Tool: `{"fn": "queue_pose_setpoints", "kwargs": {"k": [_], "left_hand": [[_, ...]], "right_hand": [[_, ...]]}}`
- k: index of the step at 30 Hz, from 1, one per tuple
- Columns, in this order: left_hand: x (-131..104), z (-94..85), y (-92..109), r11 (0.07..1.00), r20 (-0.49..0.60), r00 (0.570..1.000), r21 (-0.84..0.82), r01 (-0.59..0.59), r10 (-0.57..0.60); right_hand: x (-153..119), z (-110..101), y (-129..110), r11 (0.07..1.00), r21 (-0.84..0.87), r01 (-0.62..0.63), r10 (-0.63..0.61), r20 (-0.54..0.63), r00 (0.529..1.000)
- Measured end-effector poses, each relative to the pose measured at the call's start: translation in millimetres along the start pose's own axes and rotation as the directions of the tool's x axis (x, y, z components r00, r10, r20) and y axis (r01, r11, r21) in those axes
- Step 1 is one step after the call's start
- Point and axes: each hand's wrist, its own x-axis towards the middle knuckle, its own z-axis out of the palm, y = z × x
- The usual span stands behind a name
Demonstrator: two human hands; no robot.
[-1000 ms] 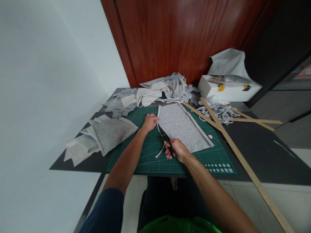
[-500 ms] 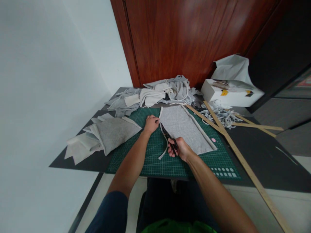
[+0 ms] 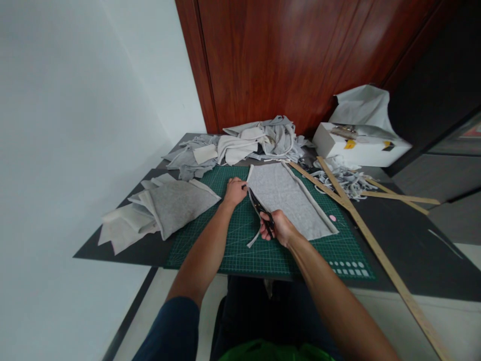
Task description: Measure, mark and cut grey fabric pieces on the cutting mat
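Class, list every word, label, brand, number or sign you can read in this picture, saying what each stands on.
No text is legible.
Green cutting mat: grid and white shapes; any numbers are too small.
Wooden rulers: any markings are too small.
Black scissors: no readable brand.
White box: yellow and black patches, no readable lettering.

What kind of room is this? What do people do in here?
It looks like a small sewing or craft corner, maybe at home. You can see a green cutting mat, black scissors in the right hand, and long wooden rulers near heaps of cloth.
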Motion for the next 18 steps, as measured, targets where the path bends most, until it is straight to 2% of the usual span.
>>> {"fn": "queue_pose_setpoints", "kwargs": {"k": [18], "left_hand": [[-1,-1.7,1,1.000,0.003,1.000,0.019,-0.010,0.010]], "right_hand": [[11,3,-5,0.999,-0.038,0.013,-0.014,-0.028,1.000]]}}
